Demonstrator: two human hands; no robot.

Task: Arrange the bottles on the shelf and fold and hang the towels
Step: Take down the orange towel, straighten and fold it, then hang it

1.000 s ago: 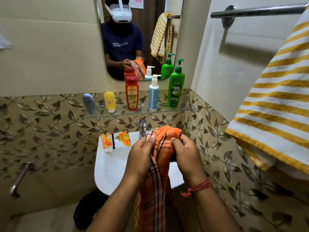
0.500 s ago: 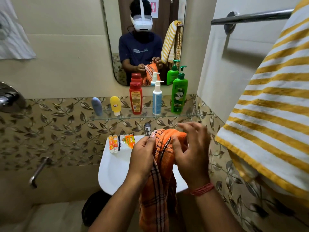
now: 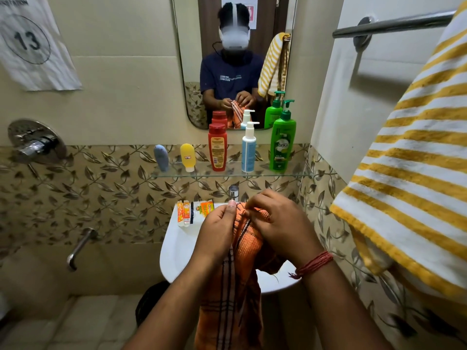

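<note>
Your left hand [image 3: 217,232] and right hand [image 3: 280,223] both pinch the top edge of the orange towel [image 3: 242,274] above the sink [image 3: 177,248], fingers curled into the cloth. It is orange with dark checked lines, bunched at the top and hanging limp between your forearms. Five bottles [image 3: 217,150] stand on the shelf [image 3: 177,174].

1. Both hands, left [image 3: 217,229] and right [image 3: 280,223], pinch an orange checked towel [image 3: 242,251] above the sink [image 3: 177,248].
2. Five bottles [image 3: 217,150] stand on the glass shelf [image 3: 295,175].
3. A yellow striped towel [image 3: 409,157] hangs on the rail [image 3: 394,23].
</note>
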